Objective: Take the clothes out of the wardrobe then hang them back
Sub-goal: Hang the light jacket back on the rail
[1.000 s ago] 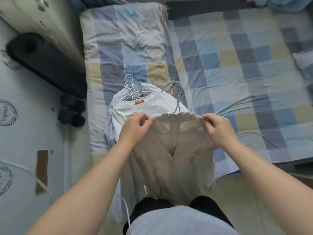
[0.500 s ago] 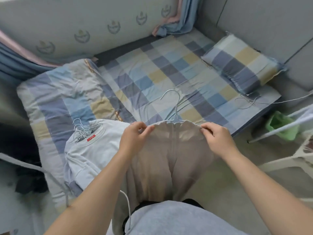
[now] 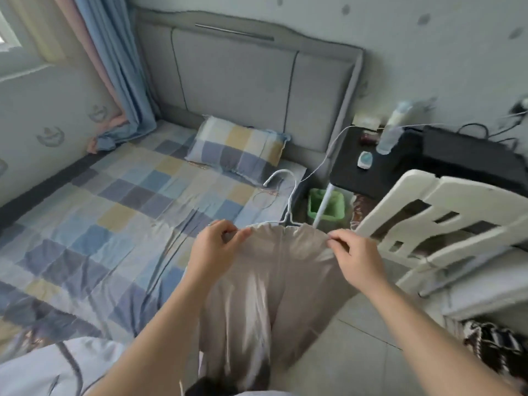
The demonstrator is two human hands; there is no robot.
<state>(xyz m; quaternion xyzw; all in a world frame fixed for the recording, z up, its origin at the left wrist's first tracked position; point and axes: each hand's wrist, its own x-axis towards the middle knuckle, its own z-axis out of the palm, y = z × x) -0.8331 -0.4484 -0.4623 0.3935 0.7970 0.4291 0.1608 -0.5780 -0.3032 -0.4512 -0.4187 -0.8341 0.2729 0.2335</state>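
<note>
A beige garment [image 3: 271, 281] hangs from a white wire hanger [image 3: 287, 195] in front of me, its hook pointing up and away. My left hand [image 3: 213, 252] pinches the gathered top edge of the garment at its left end. My right hand [image 3: 357, 258] pinches the same edge at its right end. The fabric hangs down between my forearms. A pale garment [image 3: 57, 367] shows at the bottom left corner. No wardrobe is in view.
A bed with a checked sheet [image 3: 114, 218] and a checked pillow [image 3: 237, 147] lies to the left, against a grey headboard [image 3: 243, 81]. A black side table [image 3: 385, 167], a green bin [image 3: 325, 204] and a white chair [image 3: 445, 224] stand to the right. Blue curtains [image 3: 114, 67] hang at the far left.
My view has swung right, from the foot of the bed toward the headboard and side table. Both hands keep the same hold on the garment's top edge. The pile of hung clothes has left the middle.
</note>
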